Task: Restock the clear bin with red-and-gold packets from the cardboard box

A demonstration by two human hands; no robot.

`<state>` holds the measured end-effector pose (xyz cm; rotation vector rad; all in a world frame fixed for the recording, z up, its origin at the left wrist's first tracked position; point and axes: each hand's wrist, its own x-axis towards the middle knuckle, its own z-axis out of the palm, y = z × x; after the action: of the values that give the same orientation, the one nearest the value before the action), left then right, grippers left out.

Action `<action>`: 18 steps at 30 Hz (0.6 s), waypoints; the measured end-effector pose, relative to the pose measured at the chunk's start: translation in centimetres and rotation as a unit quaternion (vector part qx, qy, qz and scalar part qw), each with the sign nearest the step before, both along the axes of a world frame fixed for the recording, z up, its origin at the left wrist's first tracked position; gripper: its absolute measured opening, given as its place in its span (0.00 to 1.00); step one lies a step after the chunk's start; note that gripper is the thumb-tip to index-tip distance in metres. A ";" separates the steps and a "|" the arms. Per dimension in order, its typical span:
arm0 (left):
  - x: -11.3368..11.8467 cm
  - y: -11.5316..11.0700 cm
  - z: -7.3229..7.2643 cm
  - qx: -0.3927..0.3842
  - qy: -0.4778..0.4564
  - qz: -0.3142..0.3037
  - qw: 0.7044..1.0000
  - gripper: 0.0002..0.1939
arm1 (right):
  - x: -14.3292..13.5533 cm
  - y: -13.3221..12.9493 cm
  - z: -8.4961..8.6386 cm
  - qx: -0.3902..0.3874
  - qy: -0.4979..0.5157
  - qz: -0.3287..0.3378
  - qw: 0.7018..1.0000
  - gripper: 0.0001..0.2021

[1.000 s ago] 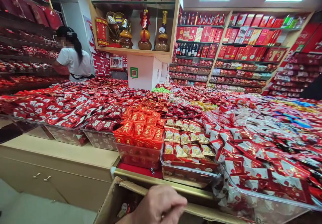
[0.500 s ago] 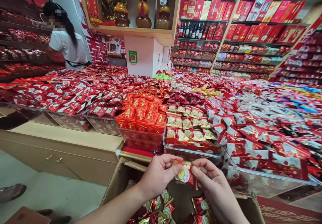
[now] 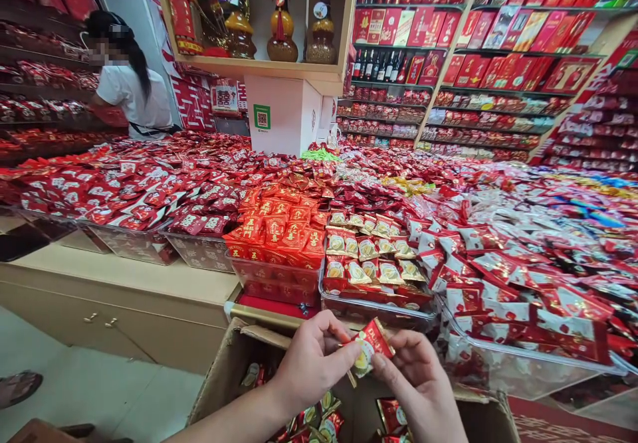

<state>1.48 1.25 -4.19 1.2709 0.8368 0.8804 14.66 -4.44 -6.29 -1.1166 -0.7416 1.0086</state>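
Observation:
A red and gold candy packet (image 3: 369,345) is held up between both hands. My left hand (image 3: 319,356) pinches its left side between thumb and fingers. On its other side, the thumb and curled fingers of my right hand (image 3: 416,370) close on the packet. Beneath the hands stands an open cardboard box (image 3: 214,376) holding similar packets (image 3: 326,423). Just beyond it, a clear bin (image 3: 379,310) carries rows of matching gold and red packets (image 3: 366,247).
Left of that bin sits a bin of orange-red packets (image 3: 276,230). White and red packets (image 3: 498,270) fill a bin at the right. A person in a white shirt (image 3: 134,94) stands at the back left. A wooden display case (image 3: 264,66) overhangs the counter.
The packet has turned, so its right end points upward and more red lettering shows. Both hands have shifted slightly around it, and the view has moved a little.

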 end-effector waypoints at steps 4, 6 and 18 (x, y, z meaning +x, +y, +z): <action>-0.3 0.1 0.4 0.018 0.003 -0.025 1.000 0.09 | 1.8 0.6 1.7 0.005 -0.113 0.026 0.993 0.11; -0.4 0.2 0.5 0.021 0.016 -0.021 0.999 0.09 | 3.6 2.3 3.7 0.029 -0.200 0.011 0.979 0.11; -0.3 0.0 -0.6 0.103 0.105 -0.036 0.988 0.04 | 5.6 14.2 8.2 -0.063 -0.689 0.097 0.716 0.11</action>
<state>1.17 1.23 -4.75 1.5873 0.8757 0.7995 20.26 9.76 1.86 -1.9024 -2.0263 0.1832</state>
